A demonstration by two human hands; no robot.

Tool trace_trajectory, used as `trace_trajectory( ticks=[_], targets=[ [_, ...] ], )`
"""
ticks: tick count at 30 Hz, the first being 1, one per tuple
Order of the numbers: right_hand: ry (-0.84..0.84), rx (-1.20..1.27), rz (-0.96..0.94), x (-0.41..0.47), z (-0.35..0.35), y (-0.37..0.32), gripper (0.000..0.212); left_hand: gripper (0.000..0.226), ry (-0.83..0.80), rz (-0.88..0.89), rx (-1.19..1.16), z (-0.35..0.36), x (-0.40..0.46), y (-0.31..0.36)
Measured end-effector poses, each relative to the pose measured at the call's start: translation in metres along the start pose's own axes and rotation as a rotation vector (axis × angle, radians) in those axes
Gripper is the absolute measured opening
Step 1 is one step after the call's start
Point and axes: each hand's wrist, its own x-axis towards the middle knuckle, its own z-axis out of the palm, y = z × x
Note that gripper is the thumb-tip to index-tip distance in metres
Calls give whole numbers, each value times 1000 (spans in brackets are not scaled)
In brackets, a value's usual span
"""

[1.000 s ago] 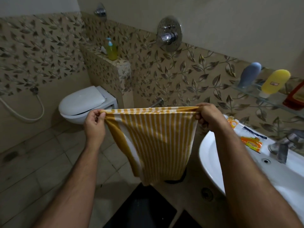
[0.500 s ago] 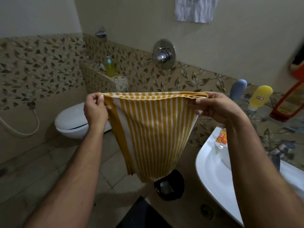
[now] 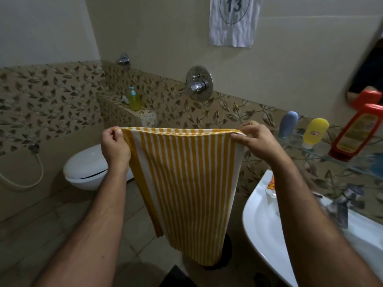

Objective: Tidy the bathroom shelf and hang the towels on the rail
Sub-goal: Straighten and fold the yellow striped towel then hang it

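Striped towel [image 3: 186,183] raised higher than before, left hand [image 3: 115,146] and right hand [image 3: 257,141] pinching its top corners, stretched taut above the floor.

1. The towel [image 3: 186,183], striped yellow and white, hangs doubled over in mid-air at the centre of the room, its top edge stretched level and its lower end narrowing toward 6 o'clock.
2. The glass shelf [image 3: 323,151] runs along the wall at 3 o'clock, carrying a blue bottle [image 3: 288,124], a yellow bottle [image 3: 315,131] and a red bottle [image 3: 356,131], all standing cap-down.
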Motion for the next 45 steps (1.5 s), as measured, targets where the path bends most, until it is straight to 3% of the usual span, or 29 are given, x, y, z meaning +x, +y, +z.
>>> trace_trajectory(
  ticks=[3,8,12,20,22,23,24,26,28,31,35,45],
  targets=[
    [3,287,-13,-2,12,5,9,27,5,-18,-7,4,-4,-5],
    [193,585,78,12,23,7,14,29,-9,50,23,15,-5,6],
    [275,603,98,21,17,2,18,30,-84,110,28,21,-10,13],
    [229,644,203,21,4,-8,14,31,-77,134,66,31,-14,18],
    [133,692,188,18,0,-9,12,31,-86,132,75,34,-14,22],
    [44,678,175,17,-4,-8,24,30,-95,127,70,35,-12,24],
    [-56,616,175,16,-9,-6,33,30,-106,120,53,36,-11,26],
    [-192,375,204,16,-15,-7,33,28,-144,106,-22,37,-8,30],
    [-136,231,278,18,-18,-5,27,25,-205,73,-143,39,-4,33],
    [-1,468,331,19,-16,-3,21,15,-341,-45,-326,38,2,36],
    [-47,687,263,15,-14,-9,16,11,-513,-173,-490,30,9,39],
    [116,700,184,25,-10,-26,35,10,-354,-111,-475,23,17,20]
  ],
)
